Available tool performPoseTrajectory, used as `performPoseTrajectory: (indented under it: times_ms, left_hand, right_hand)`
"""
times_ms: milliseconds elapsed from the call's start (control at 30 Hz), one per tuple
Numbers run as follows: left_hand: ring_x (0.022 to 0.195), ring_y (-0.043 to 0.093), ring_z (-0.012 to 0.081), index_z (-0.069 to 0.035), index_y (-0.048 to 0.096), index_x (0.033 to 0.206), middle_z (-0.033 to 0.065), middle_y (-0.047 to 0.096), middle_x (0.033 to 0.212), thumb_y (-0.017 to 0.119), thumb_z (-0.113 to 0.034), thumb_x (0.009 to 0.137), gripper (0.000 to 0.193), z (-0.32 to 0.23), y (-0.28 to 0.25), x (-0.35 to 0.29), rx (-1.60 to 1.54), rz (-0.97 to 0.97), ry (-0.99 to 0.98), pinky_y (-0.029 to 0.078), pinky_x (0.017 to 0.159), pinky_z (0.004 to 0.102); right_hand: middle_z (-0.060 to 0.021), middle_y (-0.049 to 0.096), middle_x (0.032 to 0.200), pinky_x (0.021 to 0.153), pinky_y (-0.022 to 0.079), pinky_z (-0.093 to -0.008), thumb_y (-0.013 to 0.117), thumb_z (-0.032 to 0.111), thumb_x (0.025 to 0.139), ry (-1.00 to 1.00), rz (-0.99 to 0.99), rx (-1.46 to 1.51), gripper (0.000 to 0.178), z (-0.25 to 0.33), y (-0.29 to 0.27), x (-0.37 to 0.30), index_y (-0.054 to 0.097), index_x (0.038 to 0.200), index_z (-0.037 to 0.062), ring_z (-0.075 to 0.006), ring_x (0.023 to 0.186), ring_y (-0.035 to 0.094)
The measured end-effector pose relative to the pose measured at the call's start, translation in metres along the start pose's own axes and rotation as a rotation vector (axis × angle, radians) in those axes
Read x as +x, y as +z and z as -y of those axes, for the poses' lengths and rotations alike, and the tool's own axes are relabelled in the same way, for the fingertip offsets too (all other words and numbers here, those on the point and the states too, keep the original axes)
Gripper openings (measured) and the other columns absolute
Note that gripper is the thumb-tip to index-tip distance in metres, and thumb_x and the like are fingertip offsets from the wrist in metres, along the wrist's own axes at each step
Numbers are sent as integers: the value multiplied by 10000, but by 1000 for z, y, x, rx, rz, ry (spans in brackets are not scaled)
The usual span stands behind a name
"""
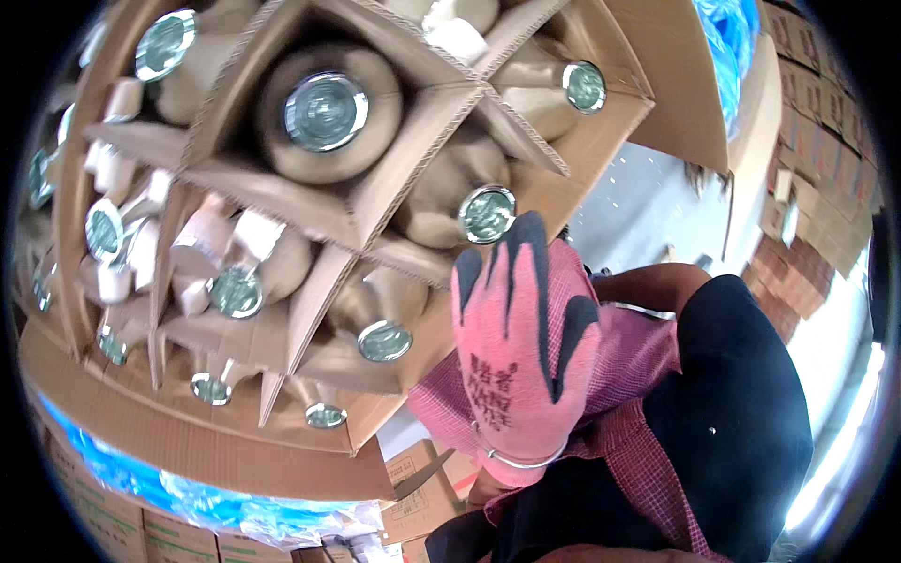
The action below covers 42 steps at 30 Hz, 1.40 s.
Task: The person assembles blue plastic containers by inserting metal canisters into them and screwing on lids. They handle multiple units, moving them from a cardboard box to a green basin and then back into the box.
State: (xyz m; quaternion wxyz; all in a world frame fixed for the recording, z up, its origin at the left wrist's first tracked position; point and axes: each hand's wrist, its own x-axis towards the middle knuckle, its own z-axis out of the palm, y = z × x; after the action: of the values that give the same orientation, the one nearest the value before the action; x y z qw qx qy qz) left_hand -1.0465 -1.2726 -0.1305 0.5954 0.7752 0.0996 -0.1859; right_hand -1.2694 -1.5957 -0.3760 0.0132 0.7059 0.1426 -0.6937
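Head view: pink-gloved left hand [526,352] at carton [601,141] edge, fingers extended, thumb apart. Fingertips beside silvery-ended flask [487,214]; contact unclear. Flask sits between cardboard dividers [413,145], others around it. Right hand hidden; finger state cannot be told.

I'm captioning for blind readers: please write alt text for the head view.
An open cardboard box holds tan vessels between cardboard dividers, many with shiny greenish round ends facing the camera. The wearer's outstretched pink-gloved left hand is near one vessel at the box's edge; contact is unclear. Blue plastic and stacked cartons appear farther out.
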Motion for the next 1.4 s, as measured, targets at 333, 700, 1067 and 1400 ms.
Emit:
performPoseTrajectory:
  times_ms: [333, 700, 1067, 1400]
  left_hand:
    - [1072, 522, 316, -6, 488, 1242, 170, 559, 1155, 636, -190, 804, 498, 3, 45, -48, 286, -375, 399, 333, 1015, 445]
    - [994, 567, 354, -19, 549, 1179, 207, 602, 1088, 584, -468, 794, 593, 177, -81, -310, 779, -1305, -516, 406, 895, 429]
    - [956, 600, 322, -58, 643, 993, 177, 649, 975, 495, -468, 833, 464, 193, -54, -302, 992, -992, -517, 402, 877, 416]
    - [843, 605, 304, -53, 624, 1004, 133, 655, 895, 574, -376, 831, 371, 79, -88, -247, 1251, -809, -392, 458, 798, 394]
  right_hand:
    - [-193, 624, 989, 787, 475, -384, 494, 333, 823, 9, -293, 108, 404, -42, -17, 30, 574, 1068, 22, -277, 865, 607]
    - [-205, 606, 1056, 835, 459, -376, 436, 376, 890, -597, -846, 372, 484, -60, -110, -113, 522, 1203, 17, -280, 906, 590]
    - [-89, 569, 1155, 865, 423, -332, 404, 413, 928, -439, -597, 611, 459, -93, -57, -87, 521, 1208, 69, -217, 1011, 516]
    - [-89, 558, 1187, 882, 418, -343, 428, 418, 913, -53, -372, 196, 445, -65, -53, 4, 520, 1218, 107, -238, 1036, 519]
